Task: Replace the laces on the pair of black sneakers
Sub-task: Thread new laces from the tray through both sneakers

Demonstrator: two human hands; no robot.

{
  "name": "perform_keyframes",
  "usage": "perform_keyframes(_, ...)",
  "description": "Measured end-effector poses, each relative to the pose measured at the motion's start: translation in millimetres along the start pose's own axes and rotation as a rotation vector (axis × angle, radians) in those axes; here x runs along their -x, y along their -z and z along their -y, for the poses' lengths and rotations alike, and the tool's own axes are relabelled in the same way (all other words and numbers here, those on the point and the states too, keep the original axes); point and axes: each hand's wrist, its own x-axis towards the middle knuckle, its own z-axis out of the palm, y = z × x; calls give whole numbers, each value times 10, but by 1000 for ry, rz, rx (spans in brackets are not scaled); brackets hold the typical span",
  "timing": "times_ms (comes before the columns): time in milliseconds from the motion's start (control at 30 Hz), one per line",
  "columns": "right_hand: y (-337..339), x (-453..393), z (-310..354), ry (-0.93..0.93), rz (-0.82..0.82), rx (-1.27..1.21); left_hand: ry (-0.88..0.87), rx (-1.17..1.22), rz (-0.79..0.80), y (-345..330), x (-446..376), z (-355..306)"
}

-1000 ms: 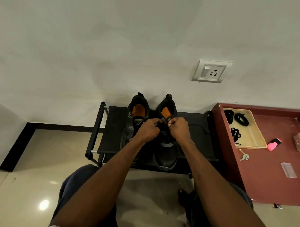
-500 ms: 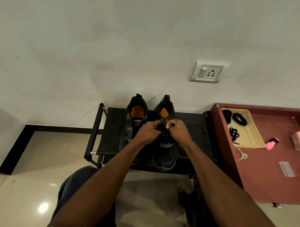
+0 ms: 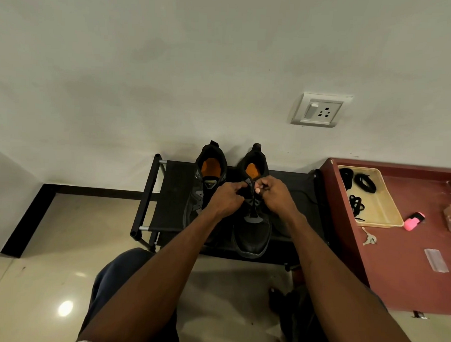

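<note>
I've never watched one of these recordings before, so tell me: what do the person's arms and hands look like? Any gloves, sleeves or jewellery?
Both forearms are bare, with no sleeves in view. The left hand and right hand wear no gloves, and no rings, watch or bracelet show. The knees below are clad in dark blue trousers.

Lace [image 3: 249,194] hidden under both hands [image 3: 227,197]

A home entryway: a low shoe rack [image 3: 177,194] against a wall, tiled floor [image 3: 63,242].
</note>
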Motion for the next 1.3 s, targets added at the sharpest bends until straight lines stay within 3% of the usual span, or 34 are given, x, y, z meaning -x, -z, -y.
perform_keyframes(267,-131,12,99,-150,-5,-10,-26,-20,55,-41,-3,6)
perform_keyframes(433,-27,13,-13,-289,74,-307,-29,-20,42,-27,20,-30)
perform_keyframes(667,-160,45,32,-311,-125,-360,-32,-20,60,-33,13,5)
perform_keyframes(933,-39,18,93,-384,-22,-400,58,234,-112,-47,-70,74)
perform_keyframes(1100,43,22,87,-313,23,-266,17,216,-191,-97,-60,59)
perform_keyframes(1300,67,46,113,-31,-138,-31,49,216,-280,-50,-79,1)
